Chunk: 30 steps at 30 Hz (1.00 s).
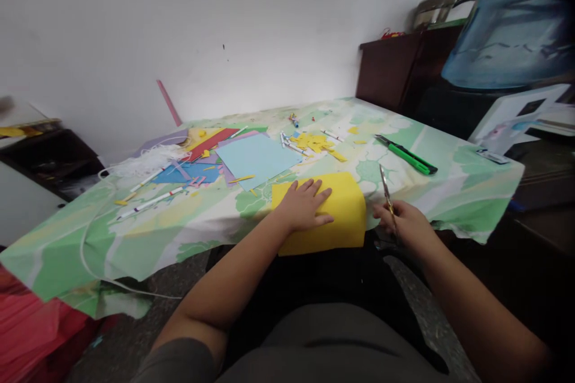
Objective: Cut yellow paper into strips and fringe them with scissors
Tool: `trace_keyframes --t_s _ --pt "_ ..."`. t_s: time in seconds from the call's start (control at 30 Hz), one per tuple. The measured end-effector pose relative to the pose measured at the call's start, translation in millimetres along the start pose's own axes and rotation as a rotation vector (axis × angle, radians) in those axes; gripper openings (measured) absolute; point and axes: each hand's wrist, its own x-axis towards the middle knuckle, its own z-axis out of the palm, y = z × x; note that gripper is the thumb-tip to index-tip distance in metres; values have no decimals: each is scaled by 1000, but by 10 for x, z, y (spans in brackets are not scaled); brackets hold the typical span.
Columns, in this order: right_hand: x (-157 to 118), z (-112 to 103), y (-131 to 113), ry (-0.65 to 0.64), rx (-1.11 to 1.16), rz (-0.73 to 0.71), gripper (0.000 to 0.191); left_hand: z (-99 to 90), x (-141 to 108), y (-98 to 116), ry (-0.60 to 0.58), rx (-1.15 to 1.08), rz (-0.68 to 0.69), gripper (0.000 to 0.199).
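Note:
A yellow sheet of paper (pixel 345 215) lies at the table's near edge, its front part bending down over the side. My left hand (pixel 308 206) rests on it with the fingers spread. To the right of the sheet, my right hand (pixel 404 221) grips a pair of scissors (pixel 386 191), whose blades point up and away from me. The handles are mostly hidden by the fingers. Beyond the scissors, a green utility knife (pixel 411 158) lies on the tablecloth.
A light blue sheet (pixel 258 158), yellow paper scraps (pixel 314 142) and several markers (pixel 150 202) are spread over the patterned tablecloth (pixel 215 215). White string (pixel 153 161) lies at the left, one strand hanging over the edge. A large water bottle (pixel 516 30) stands at the right.

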Motion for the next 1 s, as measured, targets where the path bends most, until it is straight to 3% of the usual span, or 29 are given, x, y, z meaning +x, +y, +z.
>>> trace_keyframes --t_s 0.13,0.2,0.33,0.43,0.6,0.83,0.9,1.0 --pt "-233 161 178 97 78 56 37 64 -161 7 206 111 -46 51" --pt "-302 281 245 69 138 95 37 102 -249 -22 286 182 -107 50" --pt "-297 552 276 87 241 75 43 146 -369 -105 287 244 -108 45" --pt "-244 687 224 123 270 63 34 163 -440 -145 322 238 -117 39" --pt "-211 764 167 111 371 45 30 228 -559 -187 443 217 -213 32" --pt "-310 716 120 39 529 121 24 229 -734 -92 599 128 -197 18" --pt "-353 657 88 8 598 161 23 280 -855 -25 674 84 -278 14" --pt "-385 555 13 -47 684 205 23 404 -1044 43 852 -151 -637 19"
